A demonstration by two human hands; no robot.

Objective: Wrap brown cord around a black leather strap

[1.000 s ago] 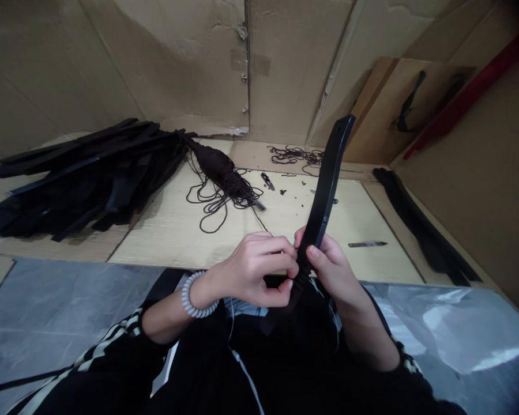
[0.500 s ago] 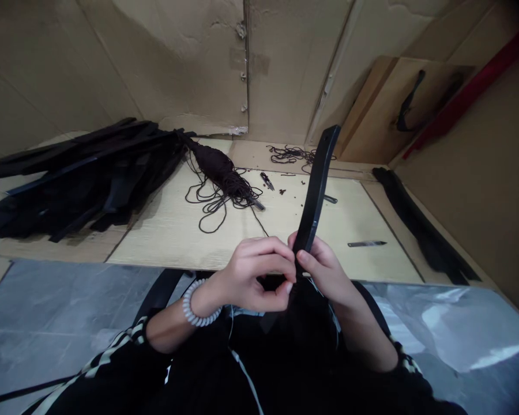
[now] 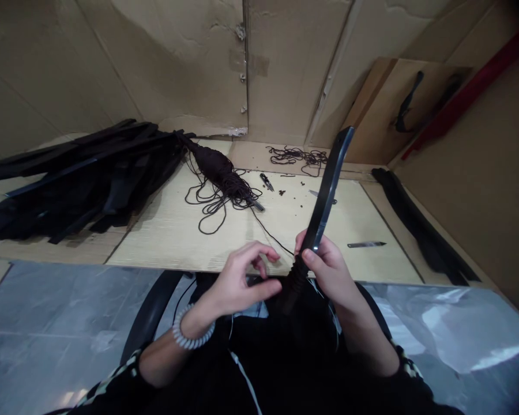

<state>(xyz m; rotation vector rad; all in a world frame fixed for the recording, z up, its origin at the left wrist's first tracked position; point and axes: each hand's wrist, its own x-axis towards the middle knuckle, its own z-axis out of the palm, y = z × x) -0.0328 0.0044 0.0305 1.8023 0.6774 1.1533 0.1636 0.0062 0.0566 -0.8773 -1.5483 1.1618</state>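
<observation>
Right hand (image 3: 328,271) fingers clench a flat black strip (image 3: 328,196) near its dark cord-wrapped end (image 3: 296,282) at 6 o'clock, tilted upright, seemingly to steady the winding. Left hand (image 3: 237,282) fingers are released, just beside a thin black cord (image 3: 270,233) running toward 11 o'clock across the pale wooden counter (image 3: 177,242).

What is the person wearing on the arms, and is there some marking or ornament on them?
The left sleeve and right sleeve are black with pale striped trim, and they end above the bare forearms. A white coiled bracelet sits on the left wrist. No gloves are worn.
</observation>
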